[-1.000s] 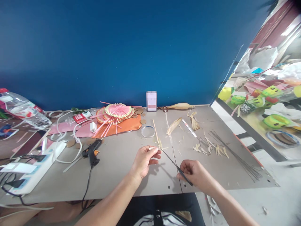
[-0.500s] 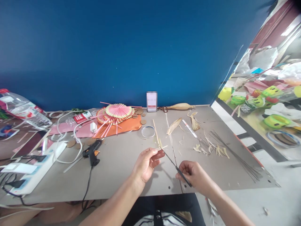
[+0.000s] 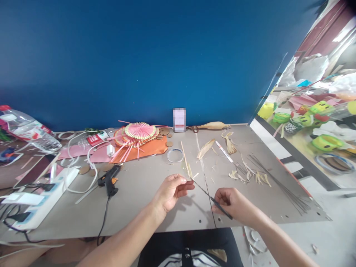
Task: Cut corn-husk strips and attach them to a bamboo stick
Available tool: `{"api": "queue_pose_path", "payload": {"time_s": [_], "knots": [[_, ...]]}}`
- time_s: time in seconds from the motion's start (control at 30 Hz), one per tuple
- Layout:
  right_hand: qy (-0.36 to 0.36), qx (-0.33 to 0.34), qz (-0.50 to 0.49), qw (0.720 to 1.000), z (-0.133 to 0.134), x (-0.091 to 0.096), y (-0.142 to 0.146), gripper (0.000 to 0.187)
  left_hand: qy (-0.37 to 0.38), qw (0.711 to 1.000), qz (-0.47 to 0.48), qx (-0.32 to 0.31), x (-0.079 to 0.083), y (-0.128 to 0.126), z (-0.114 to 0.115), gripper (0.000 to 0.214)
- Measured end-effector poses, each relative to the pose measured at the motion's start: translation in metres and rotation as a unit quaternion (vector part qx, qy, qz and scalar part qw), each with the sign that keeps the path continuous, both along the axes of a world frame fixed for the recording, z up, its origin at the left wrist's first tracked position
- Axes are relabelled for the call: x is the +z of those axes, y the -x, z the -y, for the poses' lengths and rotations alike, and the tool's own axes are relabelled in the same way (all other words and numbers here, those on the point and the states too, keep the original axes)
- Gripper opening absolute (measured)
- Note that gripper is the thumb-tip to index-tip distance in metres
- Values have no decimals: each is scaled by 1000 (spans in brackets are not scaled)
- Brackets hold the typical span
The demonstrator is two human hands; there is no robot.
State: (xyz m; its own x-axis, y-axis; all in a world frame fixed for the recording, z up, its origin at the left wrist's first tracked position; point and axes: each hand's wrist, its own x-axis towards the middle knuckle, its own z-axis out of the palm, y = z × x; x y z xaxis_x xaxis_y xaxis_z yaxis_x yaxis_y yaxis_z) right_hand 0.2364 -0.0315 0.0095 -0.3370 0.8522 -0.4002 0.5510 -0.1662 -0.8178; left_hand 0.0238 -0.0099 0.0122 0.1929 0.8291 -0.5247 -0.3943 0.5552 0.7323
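My right hand (image 3: 226,204) is closed around the dark handle of long, thin scissors (image 3: 218,205), seen nearly edge-on. Their narrow tips point up and left, reaching the fingertips of my left hand (image 3: 175,191). Thumb and forefinger of that hand are pinched together, the other fingers loosely curled; what sits in the pinch is too small to make out. Just beyond the tips appears a short pale strip (image 3: 195,175). Behind it lies a thin wooden stick (image 3: 184,157). Dried husk pieces (image 3: 205,149) and a white marker pen (image 3: 224,152) are on the table farther back.
On the left are a black glue gun (image 3: 109,180), a white power strip (image 3: 46,200) and a plastic bottle (image 3: 30,128). Pleated paper rosettes (image 3: 140,131) rest on orange paper. Thin wires (image 3: 280,185) and husk scraps (image 3: 261,179) lie right. A blue wall (image 3: 178,55) stands behind.
My right hand and the scissors have moved slightly right and down. The pale strip, earlier at my left fingertips, now appears shorter and apart from them. My left hand has barely shifted.
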Motion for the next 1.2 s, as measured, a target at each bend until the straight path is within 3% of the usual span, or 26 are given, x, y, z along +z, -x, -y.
{"api": "queue_pose_path", "payload": {"time_s": [0.17,0.47,0.87,1.2], "knots": [[13,40,-1,999,-4,1,-5,32,-16,998,-16,-53,1,2,1,8],[43,66,-6,997,-8,1,-10,32,-13,994,-48,-96,5,6,-2,8],[73,78,-41,993,-6,5,-7,31,-7,993,-47,-107,7,4,-3,6],[55,65,-28,996,-6,-2,-9,31,-3,995,-23,-99,4,6,-1,7]]}}
